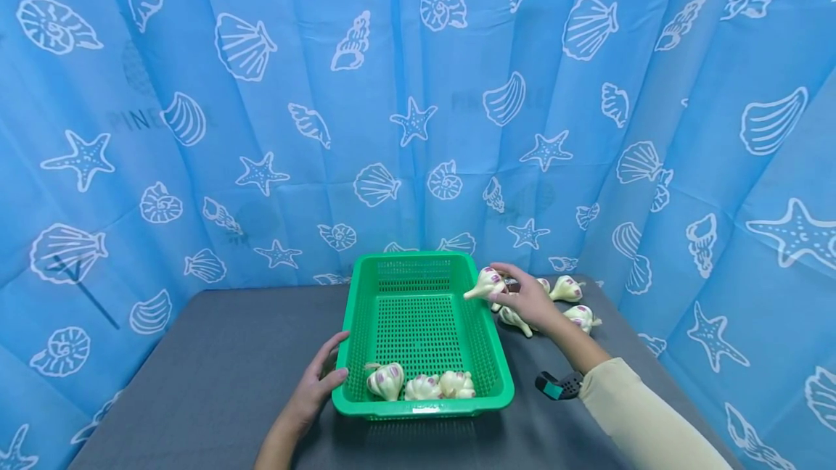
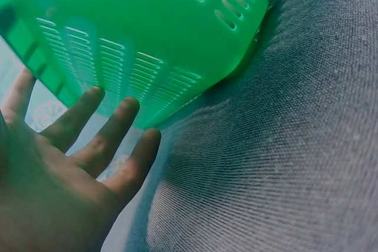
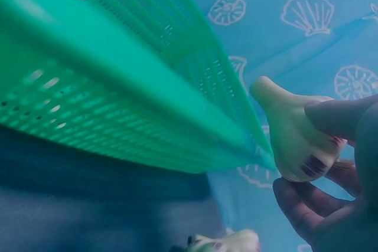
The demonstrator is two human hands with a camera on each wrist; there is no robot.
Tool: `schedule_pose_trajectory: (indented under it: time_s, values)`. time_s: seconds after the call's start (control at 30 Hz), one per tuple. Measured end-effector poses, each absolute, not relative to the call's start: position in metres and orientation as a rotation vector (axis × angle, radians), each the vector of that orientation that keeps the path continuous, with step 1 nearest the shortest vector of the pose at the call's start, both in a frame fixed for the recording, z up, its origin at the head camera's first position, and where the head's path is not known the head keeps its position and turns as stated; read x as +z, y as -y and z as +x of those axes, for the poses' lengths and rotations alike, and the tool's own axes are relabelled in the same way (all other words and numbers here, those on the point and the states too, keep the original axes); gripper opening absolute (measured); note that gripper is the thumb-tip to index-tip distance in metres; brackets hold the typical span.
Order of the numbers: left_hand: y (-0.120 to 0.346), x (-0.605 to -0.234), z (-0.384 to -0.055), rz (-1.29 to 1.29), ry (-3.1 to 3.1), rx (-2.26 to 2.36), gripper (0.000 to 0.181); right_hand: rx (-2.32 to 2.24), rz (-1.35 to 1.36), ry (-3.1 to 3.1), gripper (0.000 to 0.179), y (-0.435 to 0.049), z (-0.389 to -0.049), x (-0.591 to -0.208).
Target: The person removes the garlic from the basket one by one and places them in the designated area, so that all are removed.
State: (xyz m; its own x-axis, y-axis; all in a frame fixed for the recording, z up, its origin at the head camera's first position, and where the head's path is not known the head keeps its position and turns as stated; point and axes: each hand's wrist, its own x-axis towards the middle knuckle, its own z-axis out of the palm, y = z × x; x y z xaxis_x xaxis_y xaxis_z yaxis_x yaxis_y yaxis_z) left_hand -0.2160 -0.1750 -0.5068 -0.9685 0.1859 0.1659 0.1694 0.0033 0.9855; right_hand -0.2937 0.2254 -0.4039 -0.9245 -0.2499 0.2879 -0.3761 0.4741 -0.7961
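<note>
A green plastic basket [image 1: 418, 406] with slotted walls stands on the grey cloth, three garlic bulbs [image 1: 423, 387] lying along its near end. My right hand [image 1: 530, 300] pinches another garlic bulb [image 1: 487, 283] between thumb and fingers, level with the basket's right rim, its stem pointing left toward the inside. In the right wrist view this held bulb [image 3: 301, 131] shows purple patches at its base. At the basket's left rim is my left hand [image 1: 316, 383], thumb by the edge; in the left wrist view its fingers [image 2: 112, 134] are spread, nearly straight, along the outer wall.
Several garlic bulbs [image 1: 567, 289] lie on the cloth right of the basket, partly behind my right hand. A dark strap-like device [image 1: 559, 386] is by my right wrist. A blue shell-print curtain [image 1: 418, 129] closes off the back and sides of the grey table [image 1: 255, 354].
</note>
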Motion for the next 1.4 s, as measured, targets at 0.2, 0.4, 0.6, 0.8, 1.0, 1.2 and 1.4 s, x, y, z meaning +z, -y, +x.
schedule_pose_trajectory:
  time_s: [0.2,0.4,0.6,0.8,1.0,1.2,1.4]
  values:
    - [0.175,-0.507,-0.215,0.400,-2.212,2.175,0.057,1.409,0.518,2.565,0.053,-0.234,-0.282,-0.410]
    - [0.175,-0.507,-0.215,0.406,-2.209,2.175,0.057,1.435,0.407,2.564,0.057,-0.244,-0.272,-0.418]
    - [0.175,-0.507,-0.215,0.398,-2.223,2.170,0.057,1.435,0.303,2.547,0.060,-0.253,-0.269,-0.429]
    - [0.175,-0.507,-0.215,0.394,-2.231,2.163,0.057,1.467,0.222,2.541,0.059,-0.259,-0.261,-0.436]
    - [0.175,-0.506,-0.214,0.395,-2.232,2.150,0.057,1.483,0.157,2.540,0.057,-0.263,-0.256,-0.449]
    - [0.175,-0.504,-0.213,0.378,-2.218,2.149,0.057,1.376,0.161,2.545,0.052,-0.270,-0.251,-0.467]
    - [0.175,-0.503,-0.213,0.361,-2.220,2.146,0.056,1.247,0.174,2.504,0.049,-0.277,-0.247,-0.483]
